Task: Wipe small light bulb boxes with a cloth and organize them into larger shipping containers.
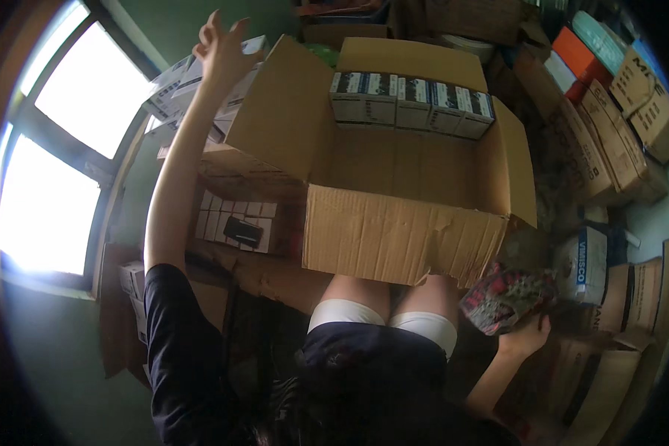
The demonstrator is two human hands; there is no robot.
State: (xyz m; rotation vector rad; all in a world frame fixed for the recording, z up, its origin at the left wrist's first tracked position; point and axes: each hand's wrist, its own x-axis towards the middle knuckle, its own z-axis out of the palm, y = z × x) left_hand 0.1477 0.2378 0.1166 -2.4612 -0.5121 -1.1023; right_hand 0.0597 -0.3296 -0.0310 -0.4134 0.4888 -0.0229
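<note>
My left hand (223, 47) is raised at the upper left with fingers apart, near stacked white printed boxes (173, 92) by the window. In my right hand (524, 334), at the lower right, is a crumpled red and grey patterned cloth (507, 298). Before me stands a large cardboard box (407, 234) with its flaps up. A row of several small white and blue printed boxes (412, 108) lines its far side, and the bottom in front of them is bare cardboard.
Left of the large box, a lower carton holds small white boxes (212, 214) with a black phone-like object (243, 232) on top. Stacked cardboard cartons (580, 150) and a white wrapped package (582, 265) crowd the right. A bright window (50, 200) is at the left.
</note>
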